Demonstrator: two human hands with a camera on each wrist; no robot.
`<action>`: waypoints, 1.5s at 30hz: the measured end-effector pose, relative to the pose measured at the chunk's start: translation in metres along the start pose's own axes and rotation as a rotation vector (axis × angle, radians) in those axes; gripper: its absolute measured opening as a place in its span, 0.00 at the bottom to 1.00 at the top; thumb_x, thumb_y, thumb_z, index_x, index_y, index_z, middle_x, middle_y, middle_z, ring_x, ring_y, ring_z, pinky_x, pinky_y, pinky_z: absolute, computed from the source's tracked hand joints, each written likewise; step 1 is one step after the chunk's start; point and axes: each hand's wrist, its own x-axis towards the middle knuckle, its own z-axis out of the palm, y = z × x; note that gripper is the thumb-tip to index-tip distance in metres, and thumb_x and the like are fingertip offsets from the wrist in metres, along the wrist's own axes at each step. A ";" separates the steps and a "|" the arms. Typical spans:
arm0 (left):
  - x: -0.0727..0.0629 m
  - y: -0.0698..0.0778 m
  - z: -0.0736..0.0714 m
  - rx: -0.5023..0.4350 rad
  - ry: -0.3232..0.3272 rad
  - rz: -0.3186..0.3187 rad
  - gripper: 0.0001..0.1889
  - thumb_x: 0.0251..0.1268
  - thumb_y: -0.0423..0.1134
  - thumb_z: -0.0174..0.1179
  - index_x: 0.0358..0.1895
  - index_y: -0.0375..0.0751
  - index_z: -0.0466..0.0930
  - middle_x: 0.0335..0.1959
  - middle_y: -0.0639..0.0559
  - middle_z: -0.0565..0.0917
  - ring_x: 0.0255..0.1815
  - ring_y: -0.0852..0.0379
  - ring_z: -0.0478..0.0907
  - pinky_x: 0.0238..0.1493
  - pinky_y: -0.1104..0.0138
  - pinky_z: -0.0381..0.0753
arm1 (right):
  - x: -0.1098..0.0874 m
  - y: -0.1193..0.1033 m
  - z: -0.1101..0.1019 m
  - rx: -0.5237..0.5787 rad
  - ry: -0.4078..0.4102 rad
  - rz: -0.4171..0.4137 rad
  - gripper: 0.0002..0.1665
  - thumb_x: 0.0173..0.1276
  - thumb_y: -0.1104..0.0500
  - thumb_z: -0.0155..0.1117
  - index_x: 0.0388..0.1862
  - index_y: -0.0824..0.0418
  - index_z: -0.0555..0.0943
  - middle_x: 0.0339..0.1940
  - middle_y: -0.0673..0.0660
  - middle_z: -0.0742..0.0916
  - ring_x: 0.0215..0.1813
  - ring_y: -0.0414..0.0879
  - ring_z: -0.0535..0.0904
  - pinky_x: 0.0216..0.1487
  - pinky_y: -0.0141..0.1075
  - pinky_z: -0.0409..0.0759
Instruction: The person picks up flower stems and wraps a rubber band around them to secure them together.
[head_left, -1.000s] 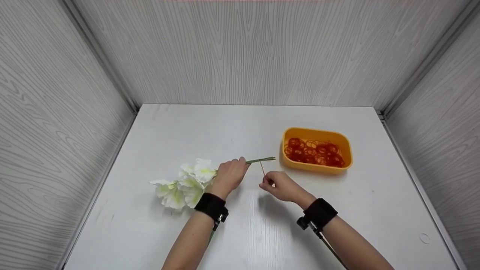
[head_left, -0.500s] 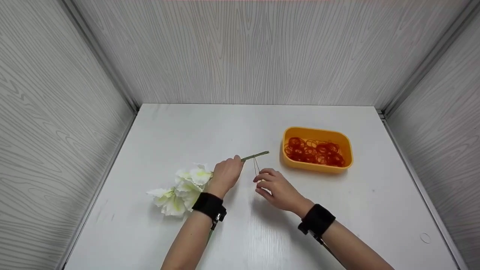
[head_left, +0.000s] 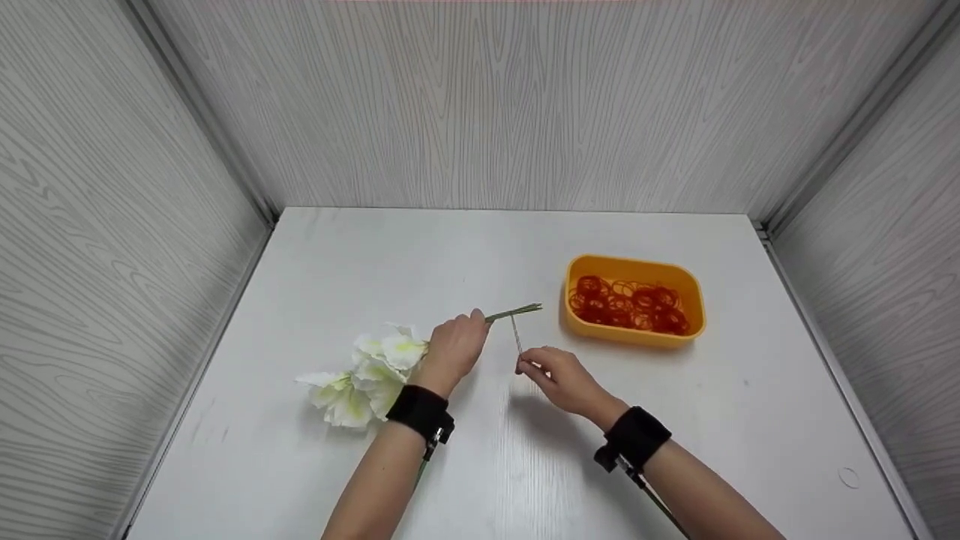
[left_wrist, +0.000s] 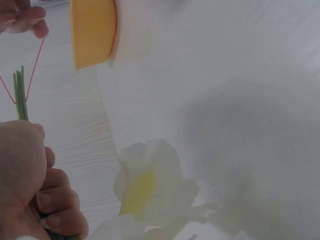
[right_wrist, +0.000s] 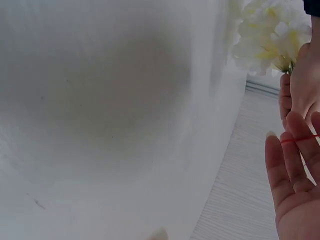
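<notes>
Near the middle of the head view, the left hand (head_left: 455,346) is clamped on green stems (head_left: 526,309), their white flowers (head_left: 381,365) spreading lower left; the right hand (head_left: 564,381), apart and slightly lower right, holds a red rubber band (head_left: 516,335) taut from the stems; an orange box (head_left: 626,334) sits right of centre

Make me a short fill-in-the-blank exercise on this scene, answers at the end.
1. The left grip holds a bunch of flowers whose petals are mostly ____.
2. A thin red band is stretched between the right grip and the flowers' green ____.
3. Of the two grips, the yellow container stands closer to the ____ one.
4. The strap around each wrist is ____.

Missing words: white; stems; right; black.
</notes>
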 end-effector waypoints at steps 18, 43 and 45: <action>-0.005 0.005 0.000 0.080 0.100 0.209 0.15 0.76 0.45 0.52 0.32 0.38 0.70 0.20 0.48 0.72 0.18 0.52 0.74 0.15 0.62 0.73 | 0.008 0.022 -0.025 0.601 0.030 0.556 0.14 0.82 0.53 0.41 0.41 0.63 0.67 0.27 0.65 0.87 0.35 0.64 0.86 0.21 0.43 0.82; -0.008 0.013 0.006 0.181 -0.011 0.159 0.19 0.75 0.53 0.49 0.30 0.43 0.76 0.18 0.48 0.75 0.18 0.51 0.76 0.15 0.60 0.74 | 0.017 0.005 -0.032 0.119 -0.063 0.435 0.10 0.78 0.55 0.52 0.39 0.57 0.76 0.21 0.55 0.84 0.33 0.64 0.83 0.21 0.41 0.81; -0.006 0.015 0.005 0.173 -0.030 0.132 0.19 0.76 0.52 0.48 0.32 0.42 0.77 0.19 0.47 0.76 0.19 0.51 0.76 0.16 0.59 0.75 | 0.017 0.000 -0.026 0.083 -0.056 0.391 0.09 0.77 0.56 0.54 0.37 0.57 0.78 0.23 0.55 0.84 0.33 0.61 0.83 0.20 0.38 0.81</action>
